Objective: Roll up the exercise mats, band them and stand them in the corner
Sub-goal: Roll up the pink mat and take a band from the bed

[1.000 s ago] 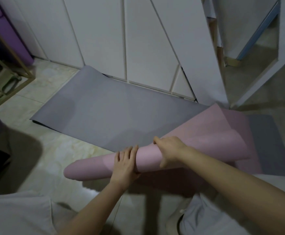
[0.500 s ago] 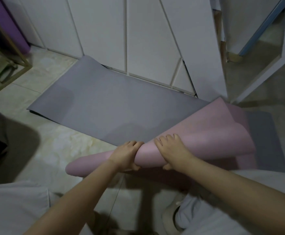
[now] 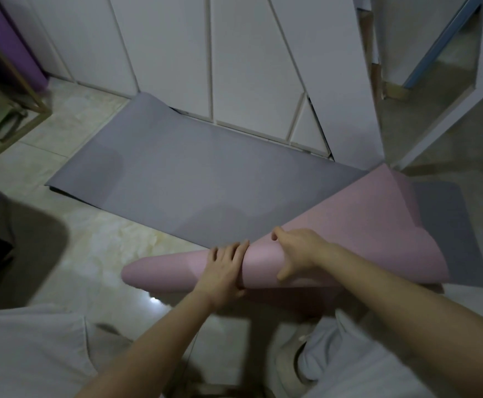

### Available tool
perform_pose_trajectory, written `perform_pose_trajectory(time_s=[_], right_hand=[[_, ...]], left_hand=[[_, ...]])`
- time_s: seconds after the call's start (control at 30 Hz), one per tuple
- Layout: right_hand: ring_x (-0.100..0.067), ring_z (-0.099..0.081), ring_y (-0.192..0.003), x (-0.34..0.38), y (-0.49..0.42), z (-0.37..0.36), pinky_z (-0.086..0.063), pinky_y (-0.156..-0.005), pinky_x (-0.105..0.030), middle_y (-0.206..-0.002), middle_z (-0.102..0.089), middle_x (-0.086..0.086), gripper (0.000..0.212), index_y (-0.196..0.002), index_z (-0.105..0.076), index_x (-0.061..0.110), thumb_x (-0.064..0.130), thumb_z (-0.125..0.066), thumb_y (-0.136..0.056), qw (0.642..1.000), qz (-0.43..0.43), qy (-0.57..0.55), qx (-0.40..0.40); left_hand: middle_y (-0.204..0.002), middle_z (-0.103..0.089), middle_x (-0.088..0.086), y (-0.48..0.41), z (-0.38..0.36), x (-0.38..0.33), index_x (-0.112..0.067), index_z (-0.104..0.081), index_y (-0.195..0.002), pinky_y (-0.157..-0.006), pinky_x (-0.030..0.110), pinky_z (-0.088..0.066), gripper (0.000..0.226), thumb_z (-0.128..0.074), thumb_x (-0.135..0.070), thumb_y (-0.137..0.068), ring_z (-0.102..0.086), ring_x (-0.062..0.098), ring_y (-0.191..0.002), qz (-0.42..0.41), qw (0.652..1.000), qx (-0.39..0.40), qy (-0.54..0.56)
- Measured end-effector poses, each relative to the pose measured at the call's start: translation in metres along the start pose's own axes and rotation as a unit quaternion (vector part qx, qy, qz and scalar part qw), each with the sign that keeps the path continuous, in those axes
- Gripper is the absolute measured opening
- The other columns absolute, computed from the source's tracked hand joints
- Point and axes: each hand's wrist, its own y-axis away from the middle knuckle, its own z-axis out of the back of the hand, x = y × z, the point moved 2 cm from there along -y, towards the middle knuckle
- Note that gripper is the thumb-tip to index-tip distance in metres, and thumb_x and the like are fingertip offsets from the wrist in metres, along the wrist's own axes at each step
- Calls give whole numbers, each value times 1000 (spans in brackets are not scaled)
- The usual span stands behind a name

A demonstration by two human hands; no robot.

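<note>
A pink mat lies partly rolled across the floor in front of me, tight at its left end and loose at its right. My left hand lies flat on the roll with its fingers straight. Just to its right, my right hand grips the roll, fingers over the top and thumb on the near side. A grey mat lies unrolled flat on the floor behind the pink one, running under it. A rolled purple mat stands upright at the far left by the wall.
White cabinet doors run along the back, touching the grey mat's far edge. A gold metal frame rack stands at the left. A white frame stands at the right. My knees and a white shoe sit just below the roll.
My left hand has gone from curled over the roll to lying flat on it. My right hand has shifted further over the top. The pink mat's loose right end has spread wider.
</note>
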Motion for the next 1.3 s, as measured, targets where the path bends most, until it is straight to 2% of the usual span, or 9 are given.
perform_pose_trajectory(time_s=[0.17, 0.37, 0.5, 0.6, 0.77, 0.9, 0.97, 1.13, 1.3], right_hand=[[-24, -54, -104, -12, -6, 9, -44, -83, -30, -126, -55, -3, 99, -134, -37, 20, 58, -80, -53, 993, -35, -65, 89], [-24, -55, -110, -9, -4, 4, -41, -85, -30, -130, -54, -1, 89, -137, -37, 22, 60, -72, -65, 998, 1, -11, 61], [-31, -48, -115, -4, 4, -5, -37, -97, -43, -131, -45, -11, 92, -138, -31, 15, 49, -77, -66, 982, 14, 185, -19], [-32, -44, -118, -11, 12, -6, -30, -102, -50, -133, -39, -14, 97, -144, -20, 13, 38, -77, -69, 977, -28, 208, -33], [-26, -49, -114, -23, 14, -17, -34, -91, -38, -127, -48, -5, 87, -138, -29, 17, 41, -73, -67, 987, -33, 96, -122], [-21, -48, -121, -22, 8, -23, -33, -96, -33, -130, -48, 0, 90, -141, -33, 22, 43, -73, -63, 976, -61, -25, -208], [-22, -50, -119, -14, 0, -20, -34, -94, -34, -127, -52, -1, 89, -138, -40, 20, 41, -76, -59, 966, -59, -68, -242], [-22, -50, -120, 6, -21, 5, -35, -93, -33, -128, -52, -1, 87, -136, -41, 19, 40, -77, -60, 952, -34, -118, -279], [-25, -54, -115, 18, -32, 13, -41, -92, -33, -128, -54, 0, 86, -134, -39, 23, 45, -76, -60, 963, -14, -132, -234]], left_hand=[[-116, -59, 10, 7, -12, -20, -11, -39, -132, -86, 53, -48, 114, -80, -50, -34, -53, 28, -107, 35, 997, -73, 7], [-136, -40, 4, -10, -6, -12, -17, -26, -145, -102, 36, -30, 95, -75, -34, -66, -41, 27, -122, 9, 1000, 8, 27], [-135, -42, 4, -25, 5, -9, -21, -26, -144, -97, 33, -34, 90, -72, -34, -68, -42, 27, -121, 3, 998, 38, 47], [-132, -41, 4, -35, 10, -12, -21, -26, -143, -95, 35, -34, 88, -71, -36, -69, -41, 27, -120, -8, 999, 25, 19], [-131, -40, 4, -39, 27, -8, -22, -25, -143, -95, 38, -30, 90, -73, -37, -69, -41, 27, -119, -26, 999, -4, -47], [-103, -59, 8, -43, 64, 10, -20, -40, -124, -77, 40, -45, 106, -88, -40, -32, -59, 29, -90, -88, 983, -90, -136], [-99, -60, 8, -43, 83, 21, -19, -42, -120, -75, 40, -45, 103, -87, -39, -29, -59, 29, -86, -108, 973, -108, -175], [-112, -58, 15, -28, 110, 41, -12, -41, -124, -91, 46, -32, 109, -88, -33, -28, -52, 33, -104, -66, 953, -160, -250], [-126, -55, 22, -9, 86, 55, -10, -38, -133, -99, 58, -29, 85, -75, -17, -57, -43, 38, -120, -22, 941, -179, -286]])
